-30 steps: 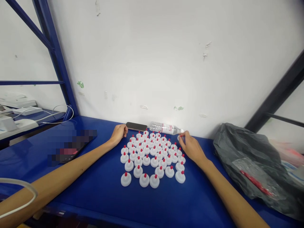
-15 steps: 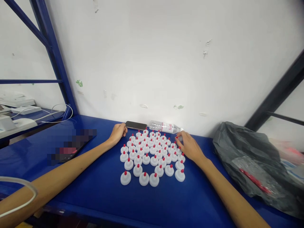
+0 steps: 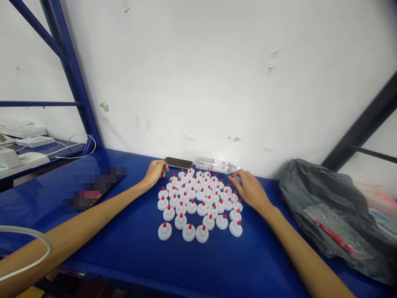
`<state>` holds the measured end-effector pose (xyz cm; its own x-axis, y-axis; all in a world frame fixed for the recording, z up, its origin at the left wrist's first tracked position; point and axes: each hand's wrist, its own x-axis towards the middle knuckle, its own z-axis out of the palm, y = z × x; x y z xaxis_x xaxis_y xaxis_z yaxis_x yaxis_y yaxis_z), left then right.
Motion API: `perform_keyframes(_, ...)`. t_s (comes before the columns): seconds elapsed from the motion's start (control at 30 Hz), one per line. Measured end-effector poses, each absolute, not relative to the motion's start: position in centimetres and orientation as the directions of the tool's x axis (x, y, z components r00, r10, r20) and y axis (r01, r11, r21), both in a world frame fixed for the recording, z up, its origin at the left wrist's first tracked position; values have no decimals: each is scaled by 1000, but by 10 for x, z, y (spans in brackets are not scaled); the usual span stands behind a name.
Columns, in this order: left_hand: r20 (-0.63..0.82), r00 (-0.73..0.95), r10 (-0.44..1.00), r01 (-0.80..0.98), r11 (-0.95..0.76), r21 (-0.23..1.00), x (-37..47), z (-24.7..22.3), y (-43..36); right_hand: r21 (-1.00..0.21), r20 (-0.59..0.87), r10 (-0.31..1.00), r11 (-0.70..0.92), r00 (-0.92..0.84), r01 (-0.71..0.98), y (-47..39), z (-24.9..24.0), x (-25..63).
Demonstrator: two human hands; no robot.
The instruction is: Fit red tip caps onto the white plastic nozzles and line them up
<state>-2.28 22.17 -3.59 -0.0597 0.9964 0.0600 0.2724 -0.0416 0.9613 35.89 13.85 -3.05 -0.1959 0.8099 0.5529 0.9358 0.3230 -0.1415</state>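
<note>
Several white round caps with red tips (image 3: 191,207) stand in a cluster on the blue table (image 3: 198,269). At the cluster's back left, my left hand (image 3: 156,173) rests with curled fingers beside a dark phone (image 3: 178,162); whether anything is in it is hidden. My right hand (image 3: 249,188) is at the cluster's back right, thumb and forefinger pinched at a small red tip (image 3: 231,177). A clear plastic bottle (image 3: 217,165) with a red and white label lies on its side against the wall, behind the caps.
A dark grey plastic bag (image 3: 307,194) with a clear packet of red pieces (image 3: 336,236) lies at right. A pixelated dark object (image 3: 99,190) is at left. Blue frame posts (image 3: 74,78) and a white cable (image 3: 34,234) show at the left side.
My right hand's thumb and forefinger have shifted slightly upward around the red tip. The view has moved a little; the caps keep their arrangement.
</note>
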Motion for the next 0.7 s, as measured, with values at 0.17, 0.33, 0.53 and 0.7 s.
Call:
perform_keyframes(0.17,77,-56,995,301,-56,952,-23,-36,222,-131,596,781,325,-187,937,133,-22,359)
perform_keyframes(0.33,127,-59,990,360,-98,928,-23,-37,223,-122,632,748,356,-204,926,131,-17,357)
perform_keyframes(0.53,269,-50,962,444,-220,869,-22,-36,217,-100,646,721,403,-249,910,130,-18,355)
perform_keyframes(0.7,330,-39,943,489,-270,830,-23,-36,216,-89,659,703,425,-267,901,128,-17,354)
